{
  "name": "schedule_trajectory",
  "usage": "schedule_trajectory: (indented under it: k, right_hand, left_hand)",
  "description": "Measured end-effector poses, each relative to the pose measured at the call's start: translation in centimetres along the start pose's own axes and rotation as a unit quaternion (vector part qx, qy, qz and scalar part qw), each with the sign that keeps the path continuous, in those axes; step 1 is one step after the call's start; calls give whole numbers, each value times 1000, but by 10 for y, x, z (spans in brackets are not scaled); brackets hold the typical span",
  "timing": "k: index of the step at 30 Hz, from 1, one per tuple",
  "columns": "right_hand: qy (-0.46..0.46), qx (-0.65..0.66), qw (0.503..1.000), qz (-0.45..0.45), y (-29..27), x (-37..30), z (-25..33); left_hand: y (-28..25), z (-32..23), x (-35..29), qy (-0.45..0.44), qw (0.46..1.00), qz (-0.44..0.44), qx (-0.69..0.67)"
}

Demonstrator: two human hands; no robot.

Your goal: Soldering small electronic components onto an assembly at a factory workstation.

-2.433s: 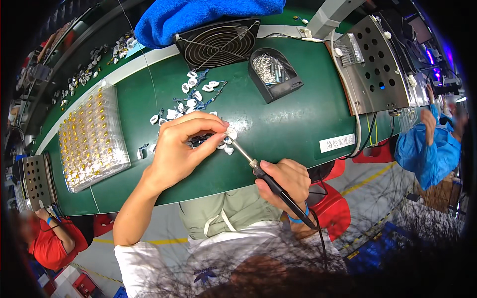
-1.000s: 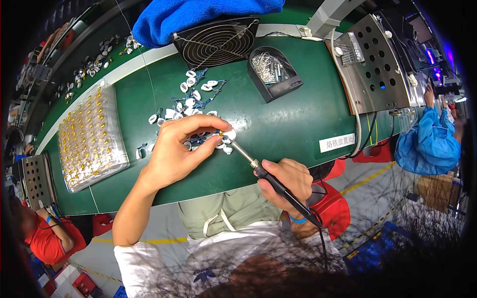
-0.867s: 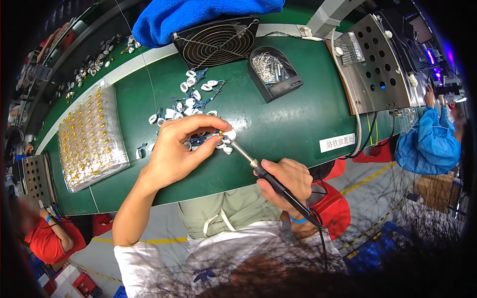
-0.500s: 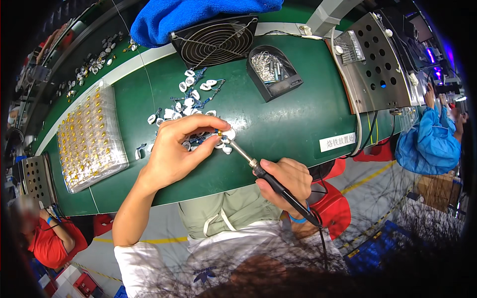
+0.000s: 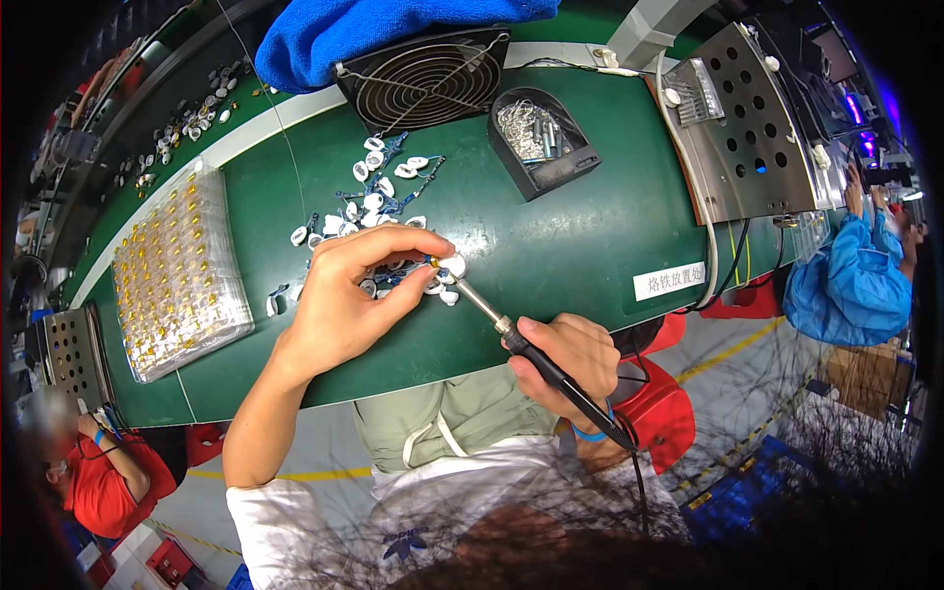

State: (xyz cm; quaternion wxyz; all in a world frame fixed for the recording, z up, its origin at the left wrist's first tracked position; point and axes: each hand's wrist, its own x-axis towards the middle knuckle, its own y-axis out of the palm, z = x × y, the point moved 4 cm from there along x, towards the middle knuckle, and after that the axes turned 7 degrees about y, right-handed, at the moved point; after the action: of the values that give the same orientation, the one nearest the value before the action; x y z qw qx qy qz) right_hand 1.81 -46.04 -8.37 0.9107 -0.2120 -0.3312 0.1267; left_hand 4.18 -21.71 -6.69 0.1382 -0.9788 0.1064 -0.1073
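Between thumb and forefinger my left hand (image 5: 359,285) pinches a small white plastic shell (image 5: 452,265) with a bit of gold at its edge. My right hand (image 5: 570,364) is wrapped round the black handle of a soldering iron (image 5: 551,369). Its metal tip reaches up-left to the white shell; whether it touches is too small to tell. Under and beyond my left hand lies a loose pile of white shells with blue strips (image 5: 374,202), partly hidden by the hand. One more blue-and-white piece (image 5: 276,299) lies apart, left of my wrist.
A clear tray of gold-coloured parts (image 5: 182,275) lies at the left. At the back stand a black fan (image 5: 428,84) with a blue towel (image 5: 393,29) and a black holder with wire wool (image 5: 541,143). A perforated metal box (image 5: 742,128) and white cable (image 5: 688,187) are at the right.
Both hands stay almost where they were, still holding the shell and the soldering iron. The co-worker in red at the left edge has shifted slightly.
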Motion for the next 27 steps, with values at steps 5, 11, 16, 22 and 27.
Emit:
schedule_trajectory:
  k: [5,11,16,22,27]
  right_hand:
    - [-2,-2,1000,11,1,0,1]
    - [-4,15,1000,7,0,-4,-4]
    - [6,11,1000,-1,-4,-1,-1]
    - [76,-84,990,-81,-24,32,-14]
    - [0,-189,979,-75,-16,59,-19]
  left_hand:
    - [1,-1,-1,3,1000,1,17]
    - [-1,0,-1,3,1000,0,16]
    - [-3,-6,1,-9,1000,-4,10]
    - [7,-16,9,98,985,6,143]
    - [12,-26,-7,185,959,-43,210]
